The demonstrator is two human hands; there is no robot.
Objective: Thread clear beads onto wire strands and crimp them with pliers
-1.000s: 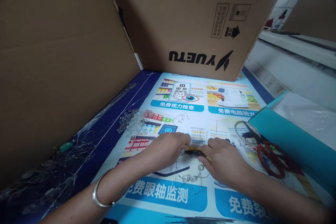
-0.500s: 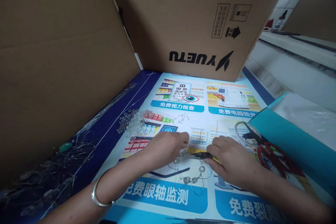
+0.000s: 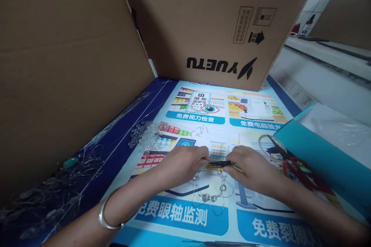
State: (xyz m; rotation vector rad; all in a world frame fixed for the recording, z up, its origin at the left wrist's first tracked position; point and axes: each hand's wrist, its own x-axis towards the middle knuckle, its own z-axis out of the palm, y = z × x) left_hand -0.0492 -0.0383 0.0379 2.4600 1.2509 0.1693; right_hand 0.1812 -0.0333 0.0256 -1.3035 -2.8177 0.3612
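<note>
My right hand (image 3: 246,165) is closed around the yellow handles of a pair of pliers (image 3: 219,164). The dark jaws point left and reach the fingertips of my left hand (image 3: 188,163), which are pinched together. From that pinch hangs a wire strung with clear round beads, a beaded strand (image 3: 213,198), curving down over the printed sheet. Thin wire loops stick out around it. The exact spot where jaws, wire and fingertips meet is too small to make out.
Clear loose beads (image 3: 147,134) lie in a heap at left. Tangled wire pieces (image 3: 58,197) spread along the left edge by a cardboard wall (image 3: 72,46). Red-handled scissors (image 3: 298,170) and a wire coil (image 3: 265,144) rest beside a teal box (image 3: 319,154).
The pliers' jaws have turned and moved slightly up and left to my left fingertips. My right hand has shifted a little left and up; my left hand stays nearly still.
</note>
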